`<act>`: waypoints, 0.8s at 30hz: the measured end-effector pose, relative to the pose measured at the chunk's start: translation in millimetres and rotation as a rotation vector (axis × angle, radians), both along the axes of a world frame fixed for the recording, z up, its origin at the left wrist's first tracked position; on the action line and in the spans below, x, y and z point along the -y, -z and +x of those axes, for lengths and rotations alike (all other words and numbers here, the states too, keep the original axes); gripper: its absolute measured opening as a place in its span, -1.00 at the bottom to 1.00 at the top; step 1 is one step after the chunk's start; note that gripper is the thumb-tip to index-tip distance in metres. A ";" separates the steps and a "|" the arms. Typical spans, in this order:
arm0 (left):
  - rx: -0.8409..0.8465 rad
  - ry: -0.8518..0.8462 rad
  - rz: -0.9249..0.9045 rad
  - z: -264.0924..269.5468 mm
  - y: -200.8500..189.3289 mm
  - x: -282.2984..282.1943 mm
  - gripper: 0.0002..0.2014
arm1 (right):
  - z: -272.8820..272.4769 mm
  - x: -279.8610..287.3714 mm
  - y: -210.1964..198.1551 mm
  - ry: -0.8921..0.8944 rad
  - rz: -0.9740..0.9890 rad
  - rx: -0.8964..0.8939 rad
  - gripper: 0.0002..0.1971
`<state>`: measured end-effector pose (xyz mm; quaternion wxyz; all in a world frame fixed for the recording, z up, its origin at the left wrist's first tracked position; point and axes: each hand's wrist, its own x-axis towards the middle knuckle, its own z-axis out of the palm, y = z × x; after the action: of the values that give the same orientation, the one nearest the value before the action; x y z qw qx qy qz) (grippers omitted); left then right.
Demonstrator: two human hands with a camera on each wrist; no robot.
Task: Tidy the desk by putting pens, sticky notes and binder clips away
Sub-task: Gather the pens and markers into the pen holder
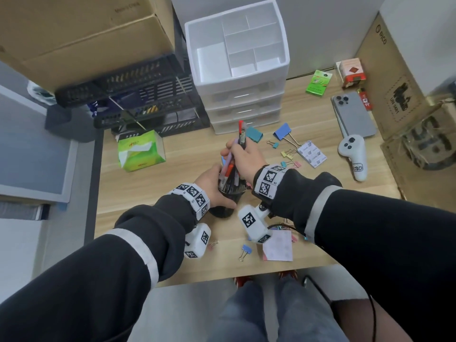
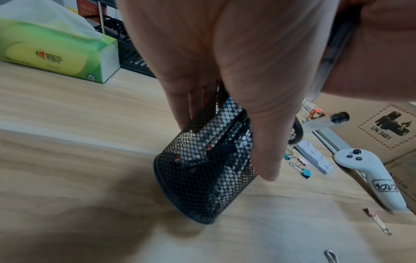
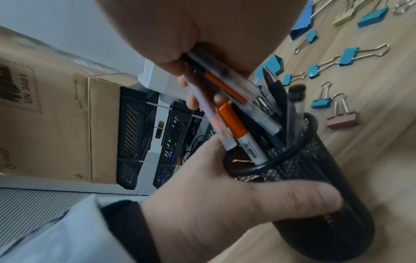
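Note:
A black mesh pen cup (image 1: pixel 225 202) (image 2: pixel 202 169) (image 3: pixel 315 178) stands tilted on the wooden desk with several pens inside. My left hand (image 1: pixel 213 185) (image 2: pixel 225 71) (image 3: pixel 225 204) grips its side, thumb along the mesh. Just above the rim, my right hand (image 1: pixel 243 156) (image 3: pixel 202 35) holds a bundle of pens (image 1: pixel 241 134) (image 3: pixel 227 92), their lower ends inside the cup's mouth. Loose binder clips (image 1: pixel 282 130) (image 3: pixel 349 57) lie to the right of the cup. Nearer the front edge are a small blue clip (image 1: pixel 245 250) and a pink sticky-note pad (image 1: pixel 277 245).
A white drawer unit with an open divided top (image 1: pixel 237 58) stands behind the cup. A green tissue box (image 1: pixel 140 150) and black trays (image 1: pixel 138 95) are to the left. A phone (image 1: pixel 352 114), a white controller (image 1: pixel 354 156) and cardboard boxes (image 1: pixel 394 82) are at the right.

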<state>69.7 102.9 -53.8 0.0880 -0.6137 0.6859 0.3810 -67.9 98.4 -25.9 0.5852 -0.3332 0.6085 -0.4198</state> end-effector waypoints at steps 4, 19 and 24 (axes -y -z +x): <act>-0.038 -0.032 0.012 -5.3 0.9 1.9 -0.04 | 5.1 0.5 2.2 0.042 -0.043 -0.060 -0.89; -0.137 -0.070 0.000 -9.8 0.7 -0.6 0.02 | -10.1 -2.6 -4.9 -0.100 -0.146 -0.261 -0.67; -0.135 -0.098 -0.008 -4.7 1.8 0.0 0.05 | -27.6 -4.1 4.1 -0.135 -0.251 -0.447 -0.69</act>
<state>65.0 102.9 -55.6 0.0203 -0.6200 0.6607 0.4226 -95.5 102.5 -30.0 0.4169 -0.5275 0.6422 -0.3681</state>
